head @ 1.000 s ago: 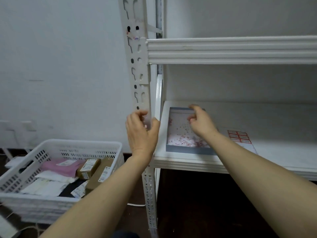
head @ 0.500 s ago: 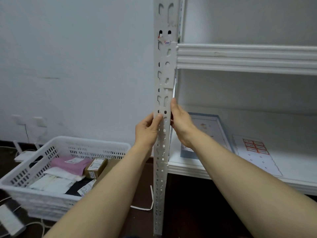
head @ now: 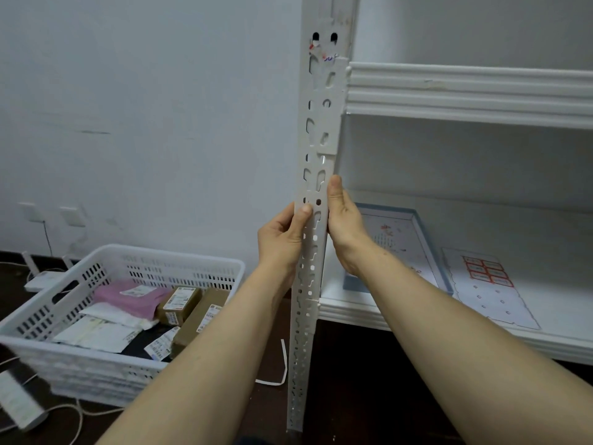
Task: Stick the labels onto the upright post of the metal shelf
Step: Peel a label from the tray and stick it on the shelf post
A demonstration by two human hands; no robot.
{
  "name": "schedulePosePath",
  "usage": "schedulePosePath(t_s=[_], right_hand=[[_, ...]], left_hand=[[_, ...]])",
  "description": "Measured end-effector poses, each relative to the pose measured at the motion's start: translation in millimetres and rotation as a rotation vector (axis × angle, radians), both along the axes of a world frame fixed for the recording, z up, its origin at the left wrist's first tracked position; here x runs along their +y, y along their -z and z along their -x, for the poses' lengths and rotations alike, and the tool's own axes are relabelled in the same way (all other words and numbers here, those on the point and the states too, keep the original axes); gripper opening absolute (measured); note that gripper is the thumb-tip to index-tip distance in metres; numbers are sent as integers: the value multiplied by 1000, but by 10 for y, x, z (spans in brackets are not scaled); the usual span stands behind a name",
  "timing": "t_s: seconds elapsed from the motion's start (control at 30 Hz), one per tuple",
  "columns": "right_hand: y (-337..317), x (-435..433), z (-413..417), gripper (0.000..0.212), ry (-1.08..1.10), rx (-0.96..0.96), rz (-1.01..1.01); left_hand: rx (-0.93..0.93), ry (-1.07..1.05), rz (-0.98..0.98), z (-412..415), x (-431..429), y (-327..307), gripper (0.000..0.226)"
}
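Observation:
The white perforated upright post (head: 316,130) of the metal shelf rises through the middle of the view. My left hand (head: 282,239) holds it from the left, thumb pressed on its front face. On the post's right edge my right hand (head: 345,226) has its thumb lying upward along a white label (head: 316,194); the fingers of both hands are hidden behind the post. Another white label (head: 327,149) sits higher up. A sheet of red-framed labels (head: 487,273) lies on the lower shelf (head: 545,335) beside a blue-edged sheet (head: 396,239).
A white plastic basket (head: 179,268) with parcels and mailers stands on the dark floor at the left. Cables and a power strip (head: 16,403) lie by it. An upper shelf beam (head: 465,94) crosses at the right. A white wall is behind.
My right hand left the blue-edged sheet on the shelf and came to the post's right edge, opposite my left hand. Since half a second ago both hands have barely moved.

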State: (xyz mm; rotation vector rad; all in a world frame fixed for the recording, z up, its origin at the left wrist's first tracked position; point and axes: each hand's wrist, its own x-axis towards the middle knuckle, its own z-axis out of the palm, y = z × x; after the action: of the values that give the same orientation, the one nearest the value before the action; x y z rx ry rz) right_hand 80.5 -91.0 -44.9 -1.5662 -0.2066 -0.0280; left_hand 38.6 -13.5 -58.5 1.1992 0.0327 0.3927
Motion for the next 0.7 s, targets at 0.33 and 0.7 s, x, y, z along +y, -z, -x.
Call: schedulePosePath(t_s=[0.33, 0.7], right_hand=[[5, 3, -7, 92, -2, -20, 1], [26, 6, -19, 93, -3, -14, -2]], left_hand=[[6, 36, 55, 22, -12, -42, 16], [23, 93, 124, 21, 5, -43, 20]])
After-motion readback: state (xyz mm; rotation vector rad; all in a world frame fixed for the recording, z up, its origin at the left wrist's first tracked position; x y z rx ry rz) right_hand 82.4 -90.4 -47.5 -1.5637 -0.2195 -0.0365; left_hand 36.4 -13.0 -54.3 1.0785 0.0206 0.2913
